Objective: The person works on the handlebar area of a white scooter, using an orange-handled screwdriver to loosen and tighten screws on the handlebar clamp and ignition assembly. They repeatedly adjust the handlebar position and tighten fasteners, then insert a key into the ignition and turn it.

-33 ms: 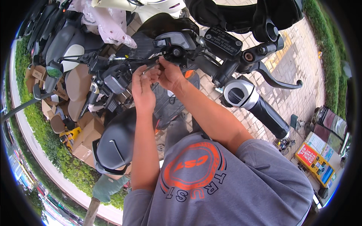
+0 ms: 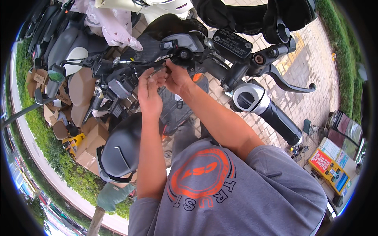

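Hands [image 2: 178, 81] near handlebar [image 2: 217, 70], grip [image 2: 281, 121] slanting toward lower right

I am outdoors in bright daylight, above pale tan rectangular paving bricks [image 2: 319, 47] patched with sun and shade, and a long trimmed dark-green hedge [image 2: 347, 51] runs along my right. To my left, brown cardboard boxes [image 2: 92, 147] lie heaped beside a low leafy light-green hedge [image 2: 49, 151], with a smooth pale strip of ground [image 2: 31, 137] on its far side.
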A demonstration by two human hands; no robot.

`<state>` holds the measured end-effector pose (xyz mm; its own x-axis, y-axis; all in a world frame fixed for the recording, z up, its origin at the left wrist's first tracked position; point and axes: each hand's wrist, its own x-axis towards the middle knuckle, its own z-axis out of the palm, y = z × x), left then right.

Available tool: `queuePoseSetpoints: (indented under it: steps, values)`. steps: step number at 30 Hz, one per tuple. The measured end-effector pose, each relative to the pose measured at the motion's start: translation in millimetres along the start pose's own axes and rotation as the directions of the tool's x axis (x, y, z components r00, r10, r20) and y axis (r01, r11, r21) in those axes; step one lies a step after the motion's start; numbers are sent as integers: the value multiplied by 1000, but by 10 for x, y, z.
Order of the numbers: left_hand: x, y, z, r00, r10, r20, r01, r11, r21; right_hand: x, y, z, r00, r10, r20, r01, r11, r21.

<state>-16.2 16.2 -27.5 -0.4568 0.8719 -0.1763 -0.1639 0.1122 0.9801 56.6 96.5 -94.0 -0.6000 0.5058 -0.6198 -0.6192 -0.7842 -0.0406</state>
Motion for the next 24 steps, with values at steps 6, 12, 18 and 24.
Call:
queuePoseSetpoints:
  steps: [6, 12, 18, 24]
  values:
    - [117, 215, -25, 976, -140, 167, 162, 979, -123, -25, -57, 49, 997, 41, 61, -41, 999, -8]
    - [199, 193, 16, 965, -158, 209, 191, 970, -150, 63, -84, 56, 996, 84, 0, -83, 975, 207]
    - [331, -98, 5, 987, -161, -26, 162, 982, 93, 125, -80, -83, 989, 146, 23, -148, 981, 121]
    - [238, -84, 37, 929, -300, 216, 348, 517, -782, 42, -170, -63, 964, 245, 99, -256, 959, 124]
